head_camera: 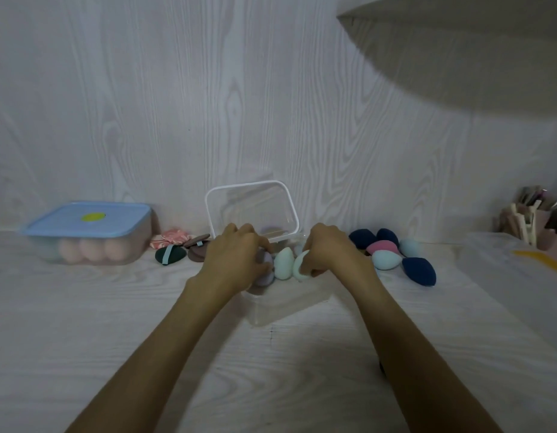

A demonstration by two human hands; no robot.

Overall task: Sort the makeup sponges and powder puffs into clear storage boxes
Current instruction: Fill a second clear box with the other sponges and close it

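A clear storage box (283, 310) stands in the middle of the table, its hinged lid (252, 210) raised against the wall. Inside it stands a mint sponge (283, 264). My left hand (236, 257) reaches into the box and curls round a lilac sponge (266, 267). My right hand (330, 251) grips a pale green sponge (300, 265) over the box. Loose sponges lie to the right: navy (419, 271), light blue (385, 260), pink (381, 246). Powder puffs lie to the left: dark green (169, 255), brown (197, 245).
A closed box with a blue lid (87, 218) holds pink sponges at the left. A striped pink puff (169, 237) lies by the wall. A holder with brushes (536, 220) and a white bag (514, 267) sit at the right. A white shelf (458, 7) hangs above.
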